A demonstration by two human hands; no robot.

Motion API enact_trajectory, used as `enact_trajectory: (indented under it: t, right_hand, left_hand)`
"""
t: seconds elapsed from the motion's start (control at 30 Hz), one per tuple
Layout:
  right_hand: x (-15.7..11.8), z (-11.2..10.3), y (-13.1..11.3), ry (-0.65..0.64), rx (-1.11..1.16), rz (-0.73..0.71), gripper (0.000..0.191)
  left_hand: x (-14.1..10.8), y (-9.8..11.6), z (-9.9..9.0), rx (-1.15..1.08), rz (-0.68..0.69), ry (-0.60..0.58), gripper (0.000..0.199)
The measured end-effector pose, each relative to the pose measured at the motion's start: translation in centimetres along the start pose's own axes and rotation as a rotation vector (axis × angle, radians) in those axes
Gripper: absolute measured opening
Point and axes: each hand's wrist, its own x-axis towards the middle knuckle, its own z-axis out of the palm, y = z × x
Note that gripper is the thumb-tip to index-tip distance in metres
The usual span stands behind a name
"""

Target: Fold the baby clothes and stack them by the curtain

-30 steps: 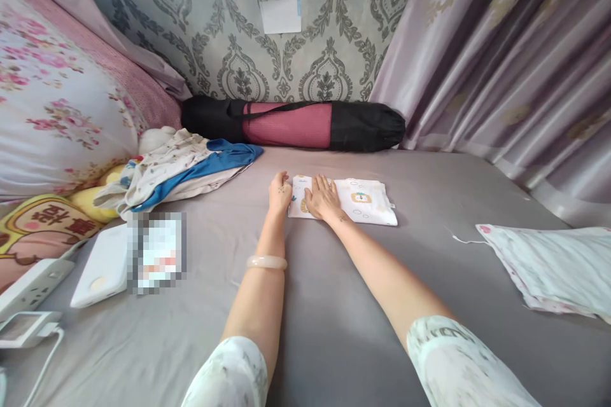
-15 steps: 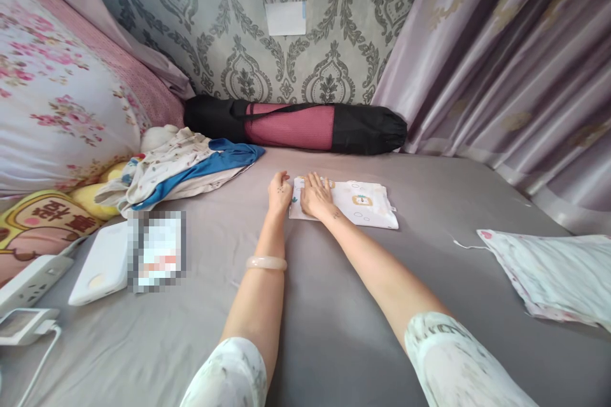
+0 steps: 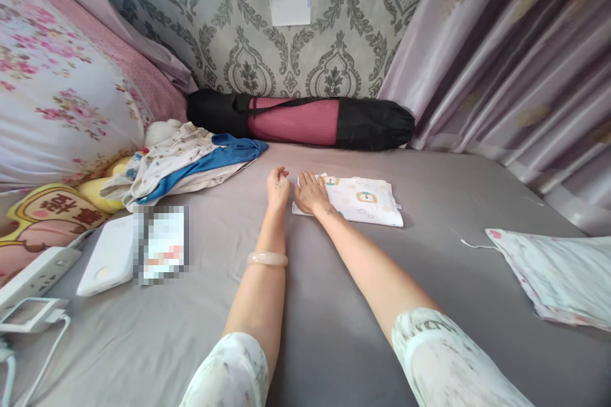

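A white printed cloth (image 3: 372, 200), folded into a flat rectangle, lies on the grey bed sheet (image 3: 334, 305) near the middle of the view. My right hand (image 3: 310, 193) rests flat on the cloth's left end, palm down with its fingers stretched forward. Just left of the cloth, apart from it, is my left hand (image 3: 277, 189). Its fingers are curled in, and whether they hold anything is hidden. A pale bangle circles my left forearm.
A black and pink rolled bag (image 3: 293, 121) lies along the wall. Rumpled clothes (image 3: 176, 162), a white power bank (image 3: 109, 254) and a power strip (image 3: 41, 273) are at left. Folded pale fabric (image 3: 563, 270) lies at right, near the curtain (image 3: 477, 63).
My right hand has slid slightly left over the cloth, toward its left edge. My left hand keeps its curled shape beside it. The whole view has shifted a little.
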Motion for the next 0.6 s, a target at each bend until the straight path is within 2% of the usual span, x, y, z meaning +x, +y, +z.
enact_trajectory:
  t: [0.27, 0.47, 0.6]
  right_hand:
    - [-1.4, -0.7, -1.1, 0.056, -0.001, -0.021, 0.056]
    - [-2.5, -0.1, -2.0, -0.031, 0.016, -0.037, 0.059]
    - [-2.5, 0.4, -1.8, -0.005, 0.021, -0.040, 0.059]
  left_hand:
    - [0.2, -0.2, 0.0, 0.009, 0.014, 0.002, 0.043]
    - [0.2, -0.3, 0.0, 0.012, 0.028, 0.030, 0.044]
    - [0.2, -0.2, 0.0, 0.013, 0.030, 0.018, 0.043]
